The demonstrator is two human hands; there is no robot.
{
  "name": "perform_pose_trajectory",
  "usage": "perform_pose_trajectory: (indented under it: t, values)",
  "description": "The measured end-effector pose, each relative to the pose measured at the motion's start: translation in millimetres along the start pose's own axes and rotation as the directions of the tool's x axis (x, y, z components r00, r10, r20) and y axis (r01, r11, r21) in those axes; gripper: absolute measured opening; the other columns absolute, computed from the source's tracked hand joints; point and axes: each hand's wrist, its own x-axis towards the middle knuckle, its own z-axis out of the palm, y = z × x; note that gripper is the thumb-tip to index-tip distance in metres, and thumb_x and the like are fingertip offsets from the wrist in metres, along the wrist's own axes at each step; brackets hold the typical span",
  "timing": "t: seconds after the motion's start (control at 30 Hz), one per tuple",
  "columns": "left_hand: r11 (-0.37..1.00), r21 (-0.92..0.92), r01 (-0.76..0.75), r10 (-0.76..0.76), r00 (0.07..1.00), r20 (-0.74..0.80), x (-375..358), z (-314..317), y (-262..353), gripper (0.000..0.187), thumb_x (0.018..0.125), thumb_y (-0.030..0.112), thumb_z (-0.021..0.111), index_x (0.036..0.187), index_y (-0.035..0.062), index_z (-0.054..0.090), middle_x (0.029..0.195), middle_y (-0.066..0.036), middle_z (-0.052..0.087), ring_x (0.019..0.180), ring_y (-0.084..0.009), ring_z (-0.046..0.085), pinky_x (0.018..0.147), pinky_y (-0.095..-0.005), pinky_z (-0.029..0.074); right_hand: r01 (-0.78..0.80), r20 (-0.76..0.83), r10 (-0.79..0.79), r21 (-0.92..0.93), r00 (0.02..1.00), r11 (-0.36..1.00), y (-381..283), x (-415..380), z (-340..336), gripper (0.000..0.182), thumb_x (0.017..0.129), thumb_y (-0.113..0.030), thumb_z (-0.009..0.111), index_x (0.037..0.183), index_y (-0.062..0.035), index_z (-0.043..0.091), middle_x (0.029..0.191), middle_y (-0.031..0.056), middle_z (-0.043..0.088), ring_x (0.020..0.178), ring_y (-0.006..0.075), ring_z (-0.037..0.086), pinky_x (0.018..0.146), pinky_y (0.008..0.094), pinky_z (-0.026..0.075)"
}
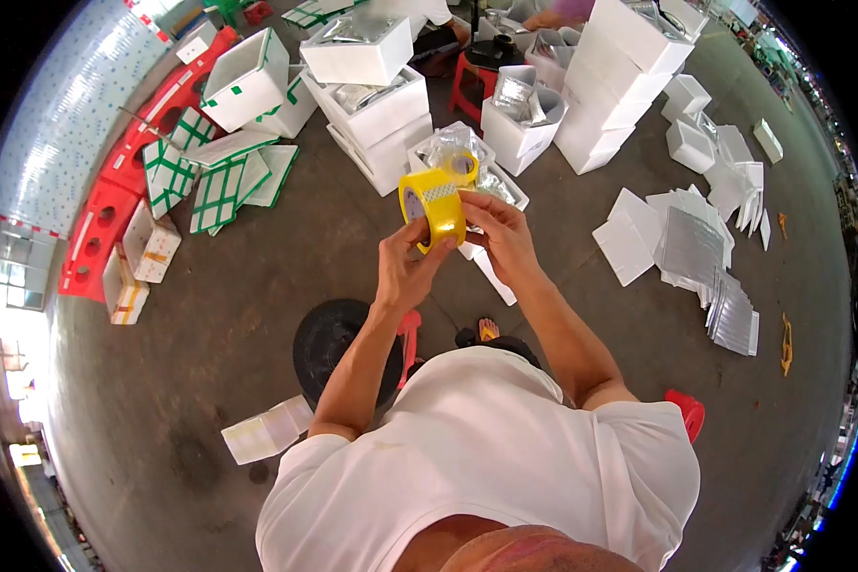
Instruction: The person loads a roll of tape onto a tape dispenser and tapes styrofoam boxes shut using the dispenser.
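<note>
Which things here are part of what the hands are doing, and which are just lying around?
In hand:
yellow tape roll, held by left hand and right hand

Lying about:
white foam boxes
foil sheets
red barrier
black disc

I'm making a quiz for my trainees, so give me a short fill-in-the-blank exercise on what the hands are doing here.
1. Both hands hold up a roll of tape whose colour is ____.
2. The left hand grips the roll from ____.
3. The right hand has its fingers at the roll's ____ edge.
4. The stacked foam boxes behind are ____ in colour.

Missing words: yellow; below; right; white
</note>
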Motion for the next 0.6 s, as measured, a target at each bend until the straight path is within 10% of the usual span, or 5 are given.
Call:
perform_pose_trajectory:
  t: [0.3,0.4,0.47,0.6]
  values:
    - [0.995,0.094,-0.024,0.01,0.99,0.141,-2.3,-10.0,12.8,0.025,0.087,0.011,0.069,0.107,-0.0034,0.066,0.087,-0.008,0.068,0.079,-0.0101,0.059,0.072,-0.0271,0.048,-0.024,-0.073,0.021,-0.039,0.997,0.999,0.4,-3.3,3.1,0.022,0.092,-0.019,0.065,0.107,-0.0046,0.06,0.091,0.0054,0.067,0.082,0.0133,0.066,0.069,0.0284,0.056]
    - [0.98,-0.161,0.118,-0.084,0.975,0.204,-4.4,-16.3,9.5,0.028,0.088,0.011,0.067,0.11,-0.006,0.063,0.091,-0.006,0.067,0.082,-0.0092,0.059,0.073,-0.0261,0.048,-0.03,-0.063,0.019,-0.175,0.998,0.984,-1.7,-0.6,-5.4,0.026,0.091,-0.019,0.066,0.113,-0.0068,0.062,0.099,0.0076,0.065,0.088,0.0144,0.065,0.073,0.0287,0.056]
    - [0.92,-0.307,0.241,-0.17,0.955,0.242,-6.1,-23.1,3.8,0.03,0.088,0.011,0.067,0.112,-0.0077,0.062,0.095,-0.005,0.065,0.085,-0.0087,0.058,0.075,-0.0251,0.047,0.516,0.304,-0.418,-0.45,0.856,0.729,-3.5,-1.3,-15.9,0.031,0.089,-0.018,0.069,0.118,-0.0085,0.063,0.11,0.0083,0.062,0.094,0.0145,0.063,0.075,0.0282,0.056]
    - [0.927,-0.249,0.281,-0.185,0.919,0.349,-11.4,-34.7,1.2,0.033,0.087,0.015,0.068,0.112,-0.007,0.063,0.094,-0.005,0.065,0.084,-0.0087,0.057,0.074,-0.0243,0.046,0.42,0.447,-0.176,-0.534,0.877,0.734,-23.1,-7.1,-25.0,0.02,0.085,-0.011,0.072,0.104,-0.0084,0.072,0.115,0.0068,0.061,0.093,0.0131,0.06,0.073,0.0253,0.054]
